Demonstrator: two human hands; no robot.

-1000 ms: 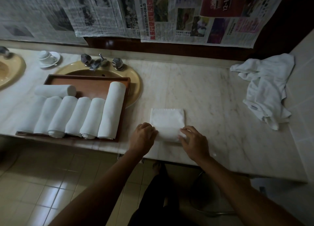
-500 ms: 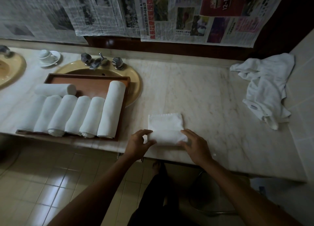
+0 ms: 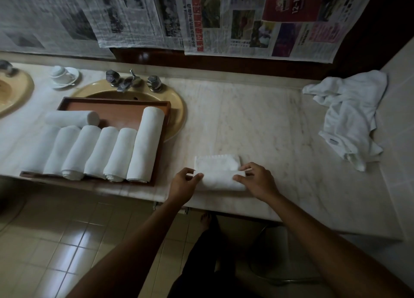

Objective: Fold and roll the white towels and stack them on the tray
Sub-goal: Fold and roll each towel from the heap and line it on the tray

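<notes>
While the folded towel (image 3: 220, 174) lies near the front edge of the marble counter (image 3: 257, 127), just right of the wooden tray (image 3: 116, 109), both hands work at its rolled near end. Left hand (image 3: 182, 184) pinches the roll's left end, its grip curled on cloth; right hand (image 3: 257, 181) grasps the right end. Seven rolled towels (image 3: 100, 150) lie on the tray, and a crumpled towel (image 3: 349, 116) sits far right.

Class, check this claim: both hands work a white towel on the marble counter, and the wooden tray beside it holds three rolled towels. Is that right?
Not quite. The head view shows the wooden tray holding seven rolled towels, not three. The rest stands: left hand and right hand work the white towel on the marble counter.
</notes>
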